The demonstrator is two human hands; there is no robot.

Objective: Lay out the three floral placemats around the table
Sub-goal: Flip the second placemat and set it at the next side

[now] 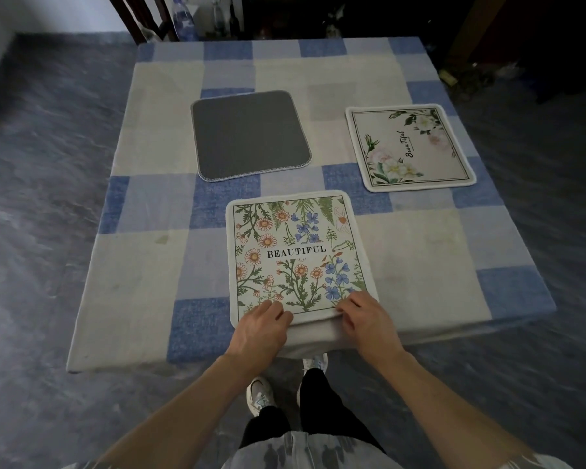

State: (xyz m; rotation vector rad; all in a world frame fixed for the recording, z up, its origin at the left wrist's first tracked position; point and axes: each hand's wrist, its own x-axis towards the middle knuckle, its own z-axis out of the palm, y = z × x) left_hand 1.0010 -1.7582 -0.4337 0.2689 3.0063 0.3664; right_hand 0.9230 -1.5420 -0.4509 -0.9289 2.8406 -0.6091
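Under left hand (263,328), right hand (369,321): gripped floral placemat (298,252).

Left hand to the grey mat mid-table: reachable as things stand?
Probably yes. Between the left hand and the grey mat lie only the flat BEAUTIFUL placemat and tablecloth. The hand holds that placemat's near edge, so it must let go first.

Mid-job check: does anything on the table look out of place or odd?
Yes: the middle mat shows a plain grey face with no flowers, unlike the BEAUTIFUL mat and the rose mat. It looks laid face down.
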